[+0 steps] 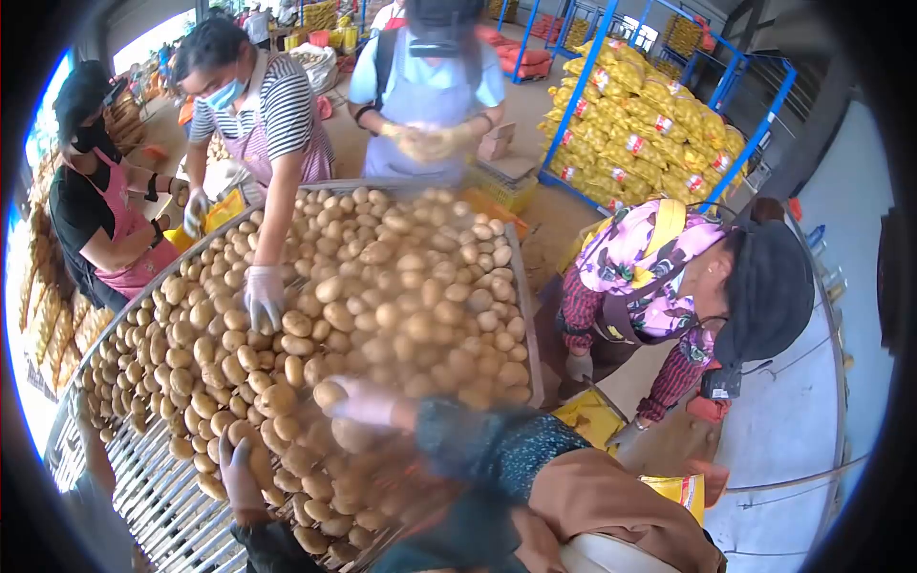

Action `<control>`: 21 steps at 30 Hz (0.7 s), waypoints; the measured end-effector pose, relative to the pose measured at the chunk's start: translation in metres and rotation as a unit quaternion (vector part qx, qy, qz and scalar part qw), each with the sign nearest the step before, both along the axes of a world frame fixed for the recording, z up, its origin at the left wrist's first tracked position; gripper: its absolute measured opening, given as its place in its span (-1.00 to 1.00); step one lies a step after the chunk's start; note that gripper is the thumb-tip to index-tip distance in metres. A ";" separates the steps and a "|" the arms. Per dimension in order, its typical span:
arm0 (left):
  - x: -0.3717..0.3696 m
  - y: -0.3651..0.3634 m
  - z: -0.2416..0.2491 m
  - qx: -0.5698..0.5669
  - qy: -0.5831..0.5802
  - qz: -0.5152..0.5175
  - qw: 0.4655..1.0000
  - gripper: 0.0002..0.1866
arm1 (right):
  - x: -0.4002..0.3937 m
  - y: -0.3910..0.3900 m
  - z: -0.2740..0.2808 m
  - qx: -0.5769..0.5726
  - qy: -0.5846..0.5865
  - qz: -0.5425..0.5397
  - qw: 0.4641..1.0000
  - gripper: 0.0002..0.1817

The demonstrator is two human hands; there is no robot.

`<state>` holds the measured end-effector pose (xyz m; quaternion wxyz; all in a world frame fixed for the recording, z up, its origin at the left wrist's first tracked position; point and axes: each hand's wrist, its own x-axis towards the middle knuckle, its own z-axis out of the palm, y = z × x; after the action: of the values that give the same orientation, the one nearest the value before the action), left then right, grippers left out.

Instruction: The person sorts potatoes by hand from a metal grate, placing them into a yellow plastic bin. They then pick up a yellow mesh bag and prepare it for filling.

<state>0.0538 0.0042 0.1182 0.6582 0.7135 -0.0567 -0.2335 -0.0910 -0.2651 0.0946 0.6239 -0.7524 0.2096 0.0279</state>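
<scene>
My left hand [243, 482], in a thin pale glove with a dark sleeve behind it, curls round a potato [250, 441] over the near side of the slatted metal table [158, 511]. Further right, my right hand [368, 401], blurred and pale-gloved below a teal patterned sleeve, has its fingers closed on another potato [330, 394]. A thick layer of loose brown potatoes [201, 349] lies around and beyond both hands. A hazy smear over the middle of the view softens the potatoes there.
Across the table, a co-worker's gloved hand [265, 298] reaches into the potatoes. Another person [659, 277] bends at the right, by a yellow bag [587, 415]. A metal rim [528, 325] edges the table. Filled yellow net sacks [640, 129] stand stacked inside a blue frame [573, 100].
</scene>
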 end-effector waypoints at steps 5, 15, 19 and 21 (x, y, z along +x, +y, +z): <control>-0.102 0.006 -0.013 0.041 -0.238 -0.078 0.967 -0.46 | -0.106 -0.002 0.003 0.489 -0.064 -0.114 0.863 -0.34; -0.221 -0.153 0.011 -0.258 0.482 -0.186 0.816 -0.33 | -0.264 -0.058 0.020 0.691 -0.146 -0.243 0.665 -0.38; -0.286 -0.207 0.018 -0.171 0.538 -0.218 0.796 -0.34 | -0.338 -0.065 0.003 0.704 -0.133 -0.306 0.627 -0.38; -0.308 -0.219 0.013 -0.149 0.539 -0.252 0.790 -0.35 | -0.370 -0.060 -0.002 0.666 -0.135 -0.347 0.647 -0.43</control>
<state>-0.2541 -0.2147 0.1316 0.5982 0.3258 0.0953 -0.7259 -0.4610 -0.3250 0.0927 0.9421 -0.0022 0.2944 -0.1605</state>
